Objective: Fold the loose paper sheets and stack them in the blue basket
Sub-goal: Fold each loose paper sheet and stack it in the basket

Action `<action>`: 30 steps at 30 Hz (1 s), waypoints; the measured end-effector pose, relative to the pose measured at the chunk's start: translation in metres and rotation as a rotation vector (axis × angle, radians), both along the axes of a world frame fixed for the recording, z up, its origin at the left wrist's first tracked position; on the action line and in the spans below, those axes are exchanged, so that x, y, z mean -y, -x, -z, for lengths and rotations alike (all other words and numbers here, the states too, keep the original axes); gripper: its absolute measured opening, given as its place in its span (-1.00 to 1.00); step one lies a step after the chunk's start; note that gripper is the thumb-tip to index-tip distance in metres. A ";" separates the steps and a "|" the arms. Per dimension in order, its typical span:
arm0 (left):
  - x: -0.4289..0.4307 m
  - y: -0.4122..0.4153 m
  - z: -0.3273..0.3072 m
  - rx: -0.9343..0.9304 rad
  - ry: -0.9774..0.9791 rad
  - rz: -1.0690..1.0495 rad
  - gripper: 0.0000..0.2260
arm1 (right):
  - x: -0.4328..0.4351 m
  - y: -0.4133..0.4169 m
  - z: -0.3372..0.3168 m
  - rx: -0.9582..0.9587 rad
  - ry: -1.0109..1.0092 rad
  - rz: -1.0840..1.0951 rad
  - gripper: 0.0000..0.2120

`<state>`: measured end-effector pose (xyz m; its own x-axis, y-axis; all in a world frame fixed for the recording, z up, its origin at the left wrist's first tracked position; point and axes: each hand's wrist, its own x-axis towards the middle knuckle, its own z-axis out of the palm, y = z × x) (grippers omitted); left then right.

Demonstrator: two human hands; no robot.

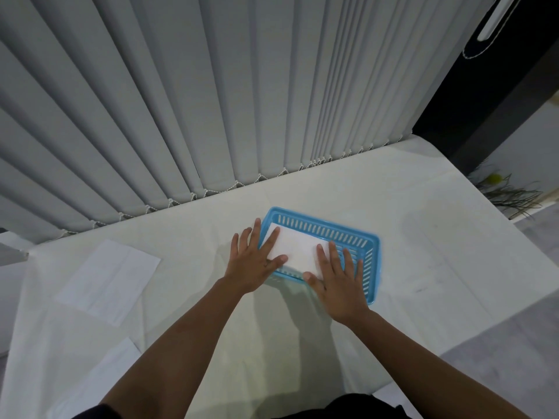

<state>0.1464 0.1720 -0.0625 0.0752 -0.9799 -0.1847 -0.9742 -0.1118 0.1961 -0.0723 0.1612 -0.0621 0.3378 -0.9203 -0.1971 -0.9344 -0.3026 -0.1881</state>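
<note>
Fingers [333, 255] of both hands lie straight and spread, gripping nothing: left hand [252, 263] and right hand [340, 285] rest flat on the folded paper [295, 251], a white rectangle inside the blue basket [326, 226] on the tabletop [423, 237]. Loose sheets [109, 279] lie well to the left.

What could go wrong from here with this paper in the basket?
The folded paper looks skewed in the blue basket, so pressing with the left hand and right hand may crease it against the rim. The loose sheet near the left edge of the table might slide off.
</note>
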 end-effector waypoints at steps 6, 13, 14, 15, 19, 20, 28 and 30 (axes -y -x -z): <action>0.004 -0.001 -0.011 -0.596 0.215 -0.339 -0.45 | 0.010 0.032 -0.005 0.378 0.117 0.377 -0.27; 0.005 0.015 -0.013 -1.241 0.030 -0.835 -0.57 | 0.017 0.058 0.010 0.843 -0.282 0.676 -0.21; 0.005 0.017 -0.010 -1.244 0.043 -0.848 -0.59 | 0.017 0.055 0.009 0.884 -0.307 0.698 -0.20; 0.004 0.018 -0.009 -1.254 0.050 -0.863 -0.59 | 0.017 0.053 0.009 0.898 -0.309 0.715 -0.18; -0.002 0.016 -0.010 -1.248 0.084 -0.925 -0.58 | 0.022 0.047 0.004 0.887 -0.312 0.670 -0.16; -0.004 0.015 -0.011 -1.245 0.097 -0.944 -0.58 | 0.022 0.045 0.002 0.886 -0.321 0.644 -0.19; -0.046 -0.013 -0.013 -1.214 0.246 -1.104 -0.58 | 0.030 0.010 0.020 0.882 -0.383 0.506 -0.15; -0.058 -0.026 -0.019 -1.206 0.259 -1.136 -0.56 | 0.018 -0.009 0.001 0.875 -0.403 0.490 -0.25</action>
<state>0.1721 0.2295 -0.0438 0.6638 -0.5431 -0.5142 0.2839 -0.4531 0.8451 -0.0637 0.1428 -0.0636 0.1215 -0.9149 -0.3848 -0.4299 0.3010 -0.8513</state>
